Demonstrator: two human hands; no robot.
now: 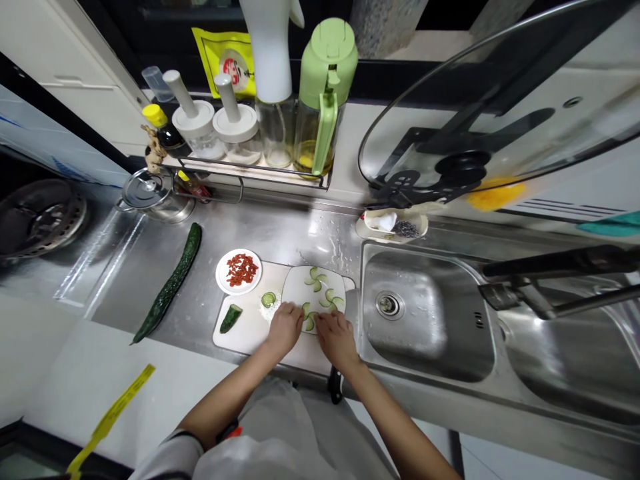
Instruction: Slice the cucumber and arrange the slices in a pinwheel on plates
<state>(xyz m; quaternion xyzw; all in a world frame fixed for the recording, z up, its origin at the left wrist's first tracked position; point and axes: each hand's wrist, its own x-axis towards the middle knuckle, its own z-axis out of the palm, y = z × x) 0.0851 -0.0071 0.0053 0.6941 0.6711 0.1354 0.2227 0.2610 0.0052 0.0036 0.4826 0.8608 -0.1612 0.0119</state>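
A white plate [300, 285] rests on a pale cutting board [247, 333] and carries several thin cucumber slices [326, 295]. My left hand [284, 328] and my right hand [336, 338] meet at the plate's near edge, fingers curled over slices [309, 320] there. What the fingertips pinch is hidden. On the board to the left lie a cucumber end piece [231, 318] and a round cucumber slice [269, 299]. A black knife handle [335, 385] pokes out under my right wrist.
A small white dish of red goji berries [239, 271] sits at the board's far left corner. A whole cucumber [169, 285] lies on the steel counter to the left. A steel sink [425, 313] opens on the right, a condiment rack [250, 143] stands behind, and a glass lid [495, 107] leans upper right.
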